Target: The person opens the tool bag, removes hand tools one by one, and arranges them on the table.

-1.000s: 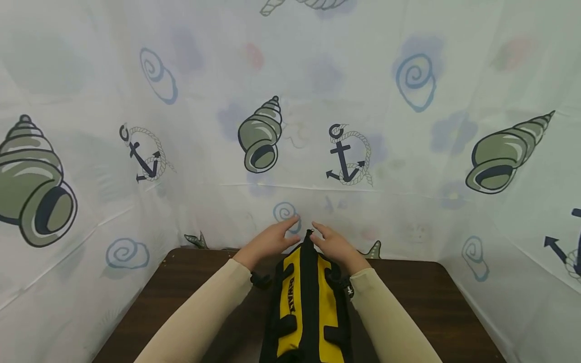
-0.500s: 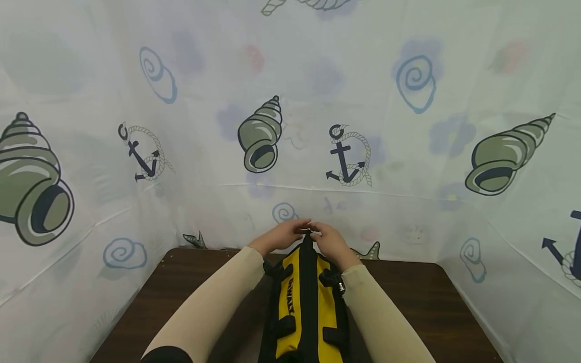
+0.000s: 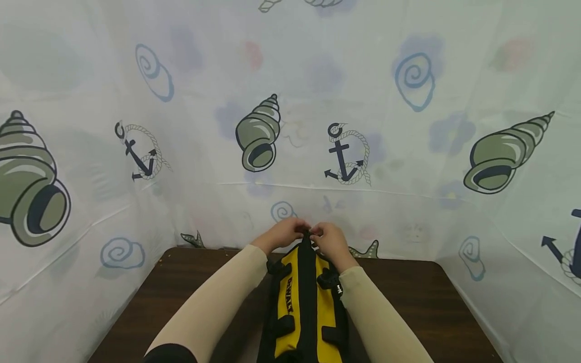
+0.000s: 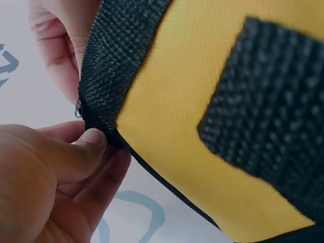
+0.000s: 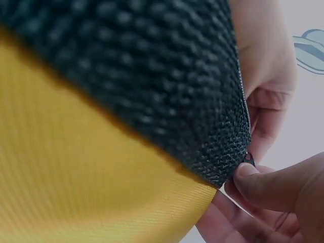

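Left hand (image 3: 281,235), right hand (image 3: 331,244) now closer together at far end of bag (image 3: 326,307); left pinches fabric edge (image 4: 103,109), right pinches zipper pull (image 5: 249,159); bag top appears closed; pull's travel left cannot be told.

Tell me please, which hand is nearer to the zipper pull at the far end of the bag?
The right hand is nearer: its thumb touches the zipper pull. The left hand pinches the black end of the bag, close by.
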